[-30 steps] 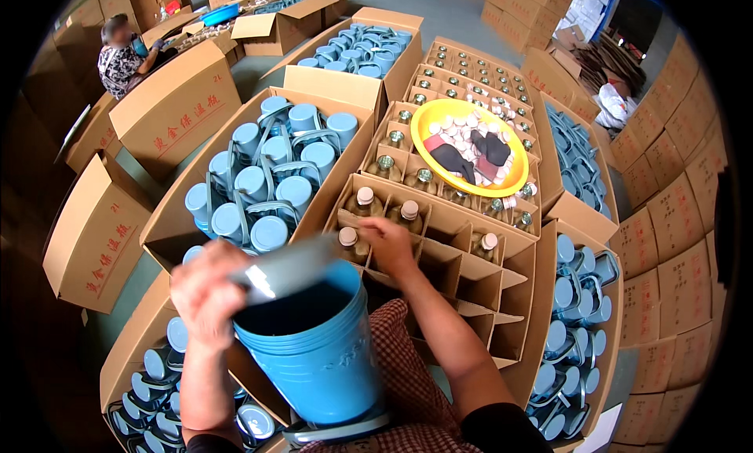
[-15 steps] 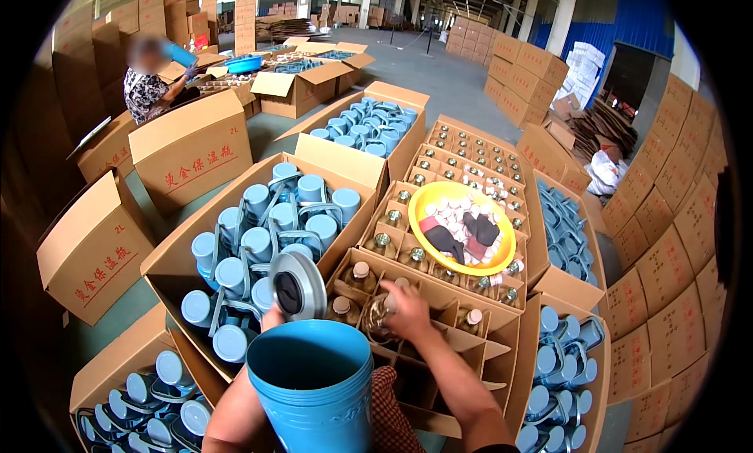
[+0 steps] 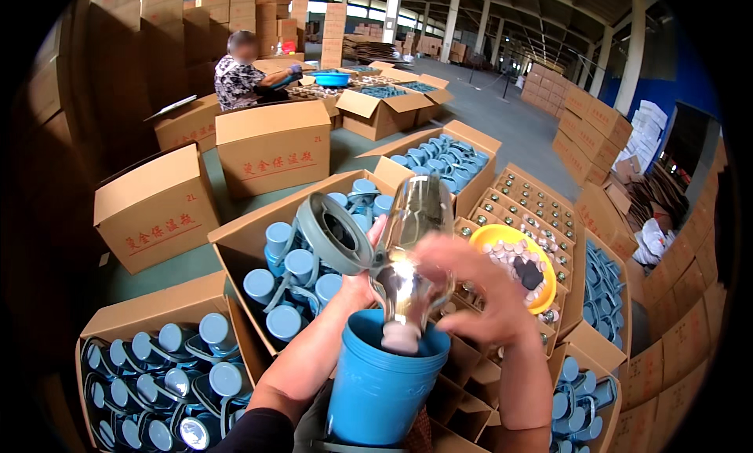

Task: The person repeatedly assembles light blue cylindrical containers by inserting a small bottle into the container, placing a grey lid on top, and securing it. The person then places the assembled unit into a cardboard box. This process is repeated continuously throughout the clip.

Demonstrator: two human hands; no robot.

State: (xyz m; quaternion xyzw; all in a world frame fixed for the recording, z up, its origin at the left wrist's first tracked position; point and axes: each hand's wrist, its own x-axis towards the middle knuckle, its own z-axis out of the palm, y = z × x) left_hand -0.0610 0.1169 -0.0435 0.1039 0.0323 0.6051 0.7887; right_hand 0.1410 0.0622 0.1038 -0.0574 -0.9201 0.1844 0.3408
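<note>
An upside-down silvered glass vacuum-flask liner (image 3: pixel 416 225) has its stoppered mouth inside the rim of a blue flask shell (image 3: pixel 384 386). The pale stopper (image 3: pixel 401 337) points down into the shell, which stands upright close to my body. My left hand (image 3: pixel 367 276) holds a grey ring-shaped flask part (image 3: pixel 333 232) with a dark middle, and its fingers lie against the liner's far side. On the liner's right, my right hand (image 3: pixel 490 300) is cupped with thumb and fingers apart. Blur on its fingers obscures any contact with the glass.
Open cartons of blue flasks (image 3: pixel 298 269) stand left, front left (image 3: pixel 169 367) and right (image 3: pixel 600 296). A yellow basin (image 3: pixel 541 296) of stoppers and dark gloves rests on a divided carton of liners (image 3: pixel 518 206). A person (image 3: pixel 243 76) sits at the back left. Carton stacks (image 3: pixel 592 131) line the right.
My right hand has lifted the liner out of the divided carton and brought it upside down over the shell. The grey ring moved up with my left hand. The view has swung left.
</note>
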